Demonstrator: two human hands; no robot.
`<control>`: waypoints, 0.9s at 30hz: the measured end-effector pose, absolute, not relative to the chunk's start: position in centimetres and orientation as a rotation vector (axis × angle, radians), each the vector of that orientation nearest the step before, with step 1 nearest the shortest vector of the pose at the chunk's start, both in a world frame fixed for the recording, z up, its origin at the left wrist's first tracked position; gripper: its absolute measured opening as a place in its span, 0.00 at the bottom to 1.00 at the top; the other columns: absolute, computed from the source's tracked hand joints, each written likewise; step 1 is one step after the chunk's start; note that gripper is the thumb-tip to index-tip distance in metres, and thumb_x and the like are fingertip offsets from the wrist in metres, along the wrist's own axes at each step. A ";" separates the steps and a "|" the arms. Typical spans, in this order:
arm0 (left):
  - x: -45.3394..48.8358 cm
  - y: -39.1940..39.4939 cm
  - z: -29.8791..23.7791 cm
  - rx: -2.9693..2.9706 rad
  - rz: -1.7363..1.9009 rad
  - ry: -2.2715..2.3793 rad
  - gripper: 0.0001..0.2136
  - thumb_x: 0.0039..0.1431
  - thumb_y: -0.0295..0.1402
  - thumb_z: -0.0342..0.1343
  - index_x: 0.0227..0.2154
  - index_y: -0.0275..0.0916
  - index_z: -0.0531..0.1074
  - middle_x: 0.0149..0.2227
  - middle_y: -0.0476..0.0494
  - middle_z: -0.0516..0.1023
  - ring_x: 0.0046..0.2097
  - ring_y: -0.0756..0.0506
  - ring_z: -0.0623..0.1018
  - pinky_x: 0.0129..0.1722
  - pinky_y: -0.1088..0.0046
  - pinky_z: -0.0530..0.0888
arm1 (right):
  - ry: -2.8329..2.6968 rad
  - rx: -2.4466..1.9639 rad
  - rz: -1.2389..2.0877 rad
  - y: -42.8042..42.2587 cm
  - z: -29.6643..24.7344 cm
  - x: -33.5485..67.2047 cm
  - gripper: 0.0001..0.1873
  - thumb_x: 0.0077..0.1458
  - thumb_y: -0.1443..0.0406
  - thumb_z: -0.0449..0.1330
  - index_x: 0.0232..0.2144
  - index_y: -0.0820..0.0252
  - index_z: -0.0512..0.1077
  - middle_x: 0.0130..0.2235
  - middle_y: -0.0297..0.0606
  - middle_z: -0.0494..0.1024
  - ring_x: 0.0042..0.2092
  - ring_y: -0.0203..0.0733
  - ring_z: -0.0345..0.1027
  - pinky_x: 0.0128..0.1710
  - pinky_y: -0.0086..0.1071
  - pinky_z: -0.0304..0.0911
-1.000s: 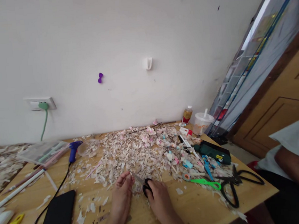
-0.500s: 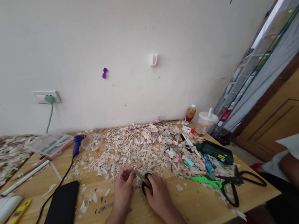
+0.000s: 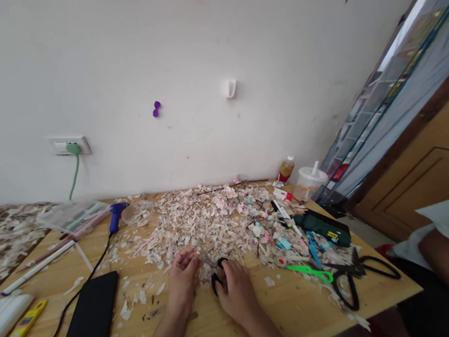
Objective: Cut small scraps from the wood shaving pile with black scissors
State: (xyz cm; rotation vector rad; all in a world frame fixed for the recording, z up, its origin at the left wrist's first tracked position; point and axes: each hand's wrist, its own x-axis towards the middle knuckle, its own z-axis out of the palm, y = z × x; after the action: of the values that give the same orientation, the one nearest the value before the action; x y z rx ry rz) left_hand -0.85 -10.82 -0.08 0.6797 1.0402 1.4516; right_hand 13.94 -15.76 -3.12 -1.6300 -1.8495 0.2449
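Observation:
My right hand (image 3: 238, 289) has its fingers in the black handles of a small pair of scissors (image 3: 215, 280), whose blades point left toward my other hand. Those blades look slightly parted, though they blend into the scraps behind them. My left hand (image 3: 184, 278) is closed in a pinch beside the blade tips. Whatever lies between its fingertips is too small and pale to make out. Just beyond both hands spreads a heap of pale, petal-like scraps (image 3: 197, 220).
A black phone (image 3: 89, 322) lies left, near a blue glue gun (image 3: 116, 216) and its cord. On the right are a green tool (image 3: 310, 272), large black scissors (image 3: 353, 272), a dark green pouch (image 3: 326, 229) and a lidded cup (image 3: 309, 182). Another person's arm (image 3: 448, 259) is at far right.
My left hand has shifted slightly left and down, away from the blades. The scissors' handles have spread a little wider in my right hand.

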 end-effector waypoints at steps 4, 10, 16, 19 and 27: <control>-0.9 -10.9 0.1 0.639 1.417 1.049 0.19 0.37 0.37 0.71 0.33 0.41 0.72 0.30 0.49 0.78 0.30 0.48 0.75 0.34 0.73 0.72 | -1.886 -1.655 0.273 -15.8 -2.9 13.8 0.14 0.53 0.69 0.58 0.44 0.60 0.69 0.40 0.42 0.73 0.46 0.50 0.65 0.47 0.42 0.57; -0.9 -10.9 -0.4 0.661 1.396 1.058 0.19 0.37 0.38 0.71 0.34 0.41 0.72 0.28 0.51 0.77 0.29 0.48 0.75 0.34 0.72 0.72 | -1.866 -1.666 0.295 -15.7 -3.1 13.9 0.11 0.55 0.71 0.55 0.42 0.60 0.70 0.40 0.41 0.74 0.45 0.49 0.67 0.47 0.41 0.58; -1.0 -10.6 -0.5 0.669 1.389 1.066 0.20 0.37 0.40 0.72 0.33 0.40 0.73 0.29 0.49 0.78 0.31 0.48 0.77 0.36 0.72 0.73 | -1.815 -1.646 0.190 -15.5 -4.5 14.0 0.11 0.55 0.73 0.55 0.39 0.58 0.72 0.39 0.40 0.77 0.40 0.46 0.70 0.43 0.36 0.61; -1.1 -10.6 -0.5 0.684 1.379 1.094 0.20 0.36 0.41 0.72 0.32 0.39 0.75 0.29 0.48 0.79 0.32 0.47 0.77 0.38 0.72 0.74 | -1.733 -1.637 0.133 -15.3 -5.2 14.1 0.12 0.56 0.72 0.53 0.42 0.58 0.72 0.39 0.41 0.77 0.40 0.46 0.70 0.42 0.36 0.62; -1.2 -10.2 -0.3 0.763 1.377 1.138 0.23 0.31 0.44 0.73 0.31 0.38 0.76 0.29 0.47 0.79 0.32 0.46 0.76 0.37 0.71 0.73 | -1.659 -1.594 0.081 -15.6 -3.7 13.7 0.18 0.52 0.70 0.57 0.47 0.57 0.67 0.42 0.42 0.74 0.45 0.50 0.68 0.46 0.41 0.62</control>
State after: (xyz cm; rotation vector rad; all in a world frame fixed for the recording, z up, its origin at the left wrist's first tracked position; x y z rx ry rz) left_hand -1.16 -10.24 -0.34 0.7627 1.1378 1.3773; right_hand 13.72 -15.62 -3.71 -1.5942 -1.6594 0.0811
